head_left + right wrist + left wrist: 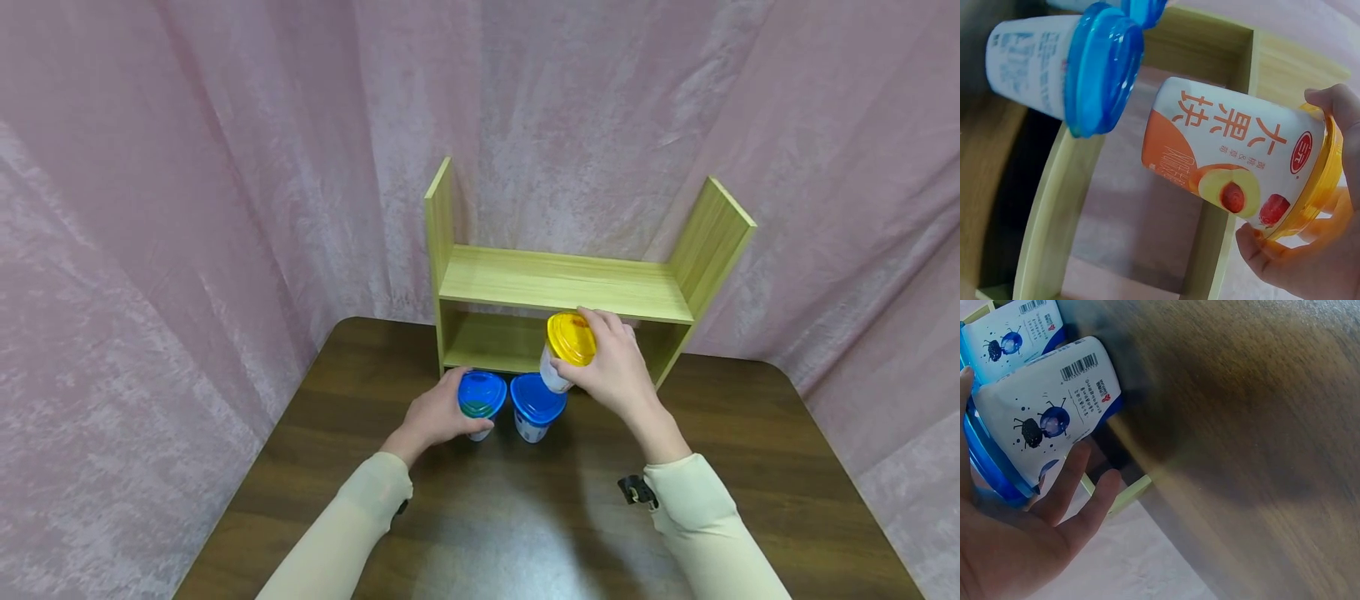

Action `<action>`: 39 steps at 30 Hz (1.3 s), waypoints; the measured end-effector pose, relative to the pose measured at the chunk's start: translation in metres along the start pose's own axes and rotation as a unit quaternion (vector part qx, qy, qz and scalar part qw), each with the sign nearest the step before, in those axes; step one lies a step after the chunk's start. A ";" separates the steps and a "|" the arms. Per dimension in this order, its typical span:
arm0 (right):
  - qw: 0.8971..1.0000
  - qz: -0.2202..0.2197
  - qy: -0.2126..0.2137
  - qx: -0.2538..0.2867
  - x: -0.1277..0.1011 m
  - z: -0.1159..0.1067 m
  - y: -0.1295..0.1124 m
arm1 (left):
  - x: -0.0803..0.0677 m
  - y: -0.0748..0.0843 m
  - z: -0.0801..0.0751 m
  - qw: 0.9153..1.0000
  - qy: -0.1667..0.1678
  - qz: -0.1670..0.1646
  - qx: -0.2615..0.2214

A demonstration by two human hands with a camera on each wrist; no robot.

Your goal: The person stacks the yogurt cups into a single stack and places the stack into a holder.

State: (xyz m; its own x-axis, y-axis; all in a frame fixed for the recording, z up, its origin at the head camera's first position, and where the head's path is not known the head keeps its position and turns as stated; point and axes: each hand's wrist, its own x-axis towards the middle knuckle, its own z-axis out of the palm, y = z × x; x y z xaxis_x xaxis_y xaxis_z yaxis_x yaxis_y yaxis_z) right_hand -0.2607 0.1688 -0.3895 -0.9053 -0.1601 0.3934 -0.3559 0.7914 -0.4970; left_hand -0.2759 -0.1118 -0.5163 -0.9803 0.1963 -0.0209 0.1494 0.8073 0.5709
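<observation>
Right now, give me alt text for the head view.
A right hand holds a yellow-lidded cup lifted before a wooden shelf; the left hand grips one of two blue-lidded cups on the dark table.

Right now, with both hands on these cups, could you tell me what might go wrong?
The right hand holds the yellow-lidded cup tilted, close under the upper shelf board; it might knock the edge. It also hangs just above the second blue-lidded cup, which it could tip. The left hand grips the first blue-lidded cup beside that one and may nudge it.
</observation>
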 end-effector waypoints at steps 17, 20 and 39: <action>0.999 -0.026 -0.028 0.023 0.009 0.026 -0.037 | -0.003 0.000 -0.007 1.000 -0.002 -0.005 -0.004; 0.999 -0.027 -0.030 0.027 0.009 0.029 -0.041 | -0.002 0.000 -0.008 1.000 -0.006 0.001 -0.006; 0.996 -0.046 -0.058 0.044 0.015 0.059 -0.065 | -0.001 -0.002 -0.007 1.000 -0.007 0.015 -0.022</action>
State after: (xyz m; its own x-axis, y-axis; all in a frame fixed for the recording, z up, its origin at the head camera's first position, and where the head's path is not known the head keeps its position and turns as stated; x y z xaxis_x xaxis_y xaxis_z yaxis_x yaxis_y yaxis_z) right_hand -0.2649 0.0802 -0.3968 -0.8868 -0.3013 0.3505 -0.4531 0.7164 -0.5305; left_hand -0.2763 -0.1178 -0.5115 -0.9736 0.2279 -0.0157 0.1719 0.7760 0.6068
